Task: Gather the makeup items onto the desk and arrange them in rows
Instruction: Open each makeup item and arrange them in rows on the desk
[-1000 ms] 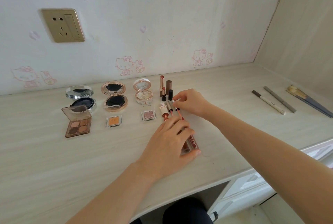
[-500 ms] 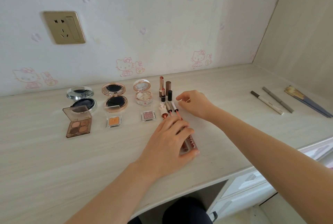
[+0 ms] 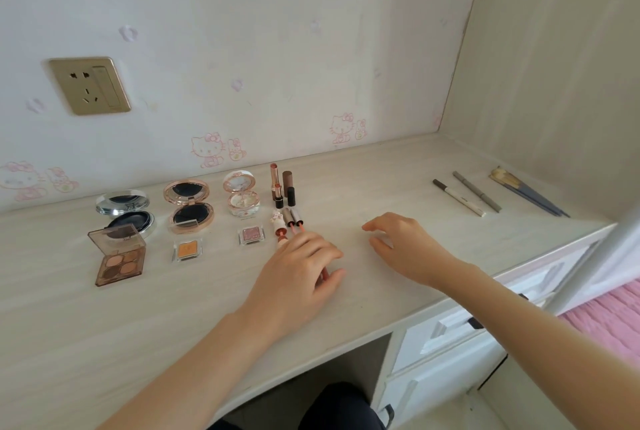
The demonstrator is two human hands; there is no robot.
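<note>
— Where is there room to move?
— Centre-right of the frame: bare, pale wood-grain desk between my right hand and the slim pencils further right. The desk's front edge runs below my wrists.
— And the glosses?
— The lip gloss tubes lie under my left hand, fingers curled round them, metallic caps poking out above. My right hand is slack, holding nothing.

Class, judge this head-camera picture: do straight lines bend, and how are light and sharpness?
Head view: the desk's back edge bows, wide-angle distortion; light is soft, faint shadows under the left hand holding the lip glosses and the right hand; the white bar at right is blurred.
</note>
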